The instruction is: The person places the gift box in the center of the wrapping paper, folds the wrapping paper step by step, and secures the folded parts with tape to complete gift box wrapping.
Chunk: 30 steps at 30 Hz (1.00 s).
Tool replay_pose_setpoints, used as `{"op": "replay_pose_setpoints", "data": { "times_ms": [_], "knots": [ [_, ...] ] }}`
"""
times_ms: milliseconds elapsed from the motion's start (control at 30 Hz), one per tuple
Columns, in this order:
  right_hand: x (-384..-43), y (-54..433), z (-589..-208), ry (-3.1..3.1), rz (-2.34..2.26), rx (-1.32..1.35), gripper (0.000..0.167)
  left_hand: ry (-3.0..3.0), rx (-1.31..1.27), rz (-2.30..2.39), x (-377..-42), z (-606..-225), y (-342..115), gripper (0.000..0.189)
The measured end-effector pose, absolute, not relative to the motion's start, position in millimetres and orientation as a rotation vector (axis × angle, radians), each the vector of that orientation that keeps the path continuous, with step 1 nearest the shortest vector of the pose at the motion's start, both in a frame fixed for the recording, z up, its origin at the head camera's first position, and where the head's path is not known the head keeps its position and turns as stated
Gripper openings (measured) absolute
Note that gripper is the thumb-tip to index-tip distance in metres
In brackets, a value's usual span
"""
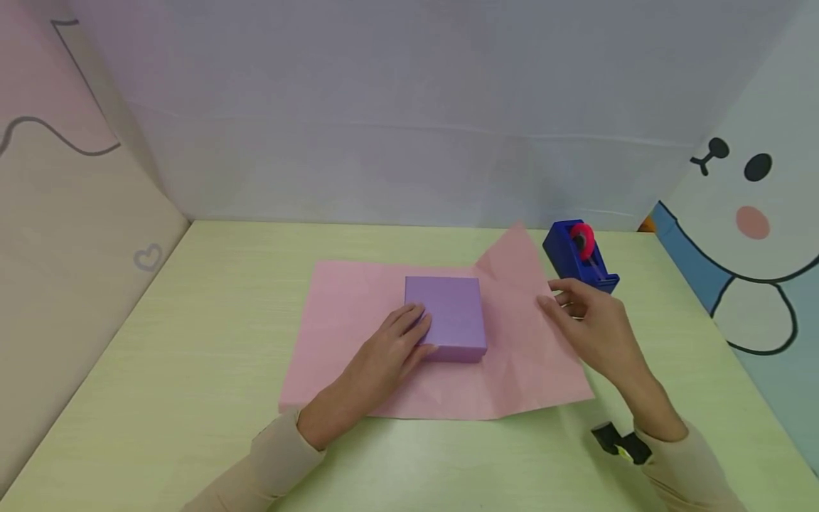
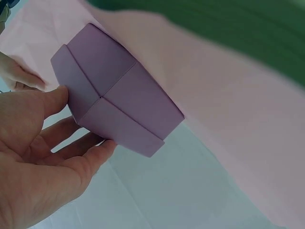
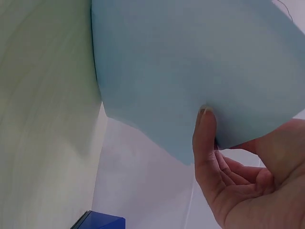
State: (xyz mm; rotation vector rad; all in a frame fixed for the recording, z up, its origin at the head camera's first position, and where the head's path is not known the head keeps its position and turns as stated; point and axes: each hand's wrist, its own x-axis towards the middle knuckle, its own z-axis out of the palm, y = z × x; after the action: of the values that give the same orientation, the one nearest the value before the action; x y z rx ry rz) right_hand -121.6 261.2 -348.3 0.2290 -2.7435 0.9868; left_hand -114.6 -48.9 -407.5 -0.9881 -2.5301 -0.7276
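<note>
A small lidded purple box sits on a sheet of pink paper. My left hand holds the box at its near left corner, fingers on the top and left side, thumb along the front. In the left wrist view, the box shows its lid seam between that hand's thumb and fingers. Pinched between the thumb and fingers of my right hand is the paper's right edge, lifted off the table. From the right wrist view, the raised underside of the paper looks pale blue.
Behind my right hand stands a blue tape dispenser with a pink-red roll. The pale wooden table is bounded by a white back wall and printed side panels. A small black object shows beside my right sleeve.
</note>
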Motion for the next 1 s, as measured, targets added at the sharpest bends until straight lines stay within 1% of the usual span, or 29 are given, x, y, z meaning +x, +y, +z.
{"op": "replay_pose_setpoints", "data": {
  "times_ms": [167, 300, 500, 1000],
  "knots": [
    [-122.5, 257.4, -348.8, -2.693, 1.031, 0.236, 0.025, -2.532, -0.988, -0.724, -114.7, -407.7, -48.8, 0.040],
    [-122.8, 254.4, -347.3, -2.665, 1.081, 0.241, 0.023, -2.538, -0.995, -0.717, -114.7, -407.4, -48.4, 0.039],
    [-122.9, 250.0, -343.7, -2.667, 1.219, 0.235, 0.024, -2.548, -0.986, -0.715, -114.8, -407.6, -48.5, 0.040],
    [-127.5, 231.3, -339.7, -2.644, 1.339, 0.222, 0.025, -2.534, -0.990, -0.727, -117.3, -408.9, -50.5, 0.041]
  ]
}}
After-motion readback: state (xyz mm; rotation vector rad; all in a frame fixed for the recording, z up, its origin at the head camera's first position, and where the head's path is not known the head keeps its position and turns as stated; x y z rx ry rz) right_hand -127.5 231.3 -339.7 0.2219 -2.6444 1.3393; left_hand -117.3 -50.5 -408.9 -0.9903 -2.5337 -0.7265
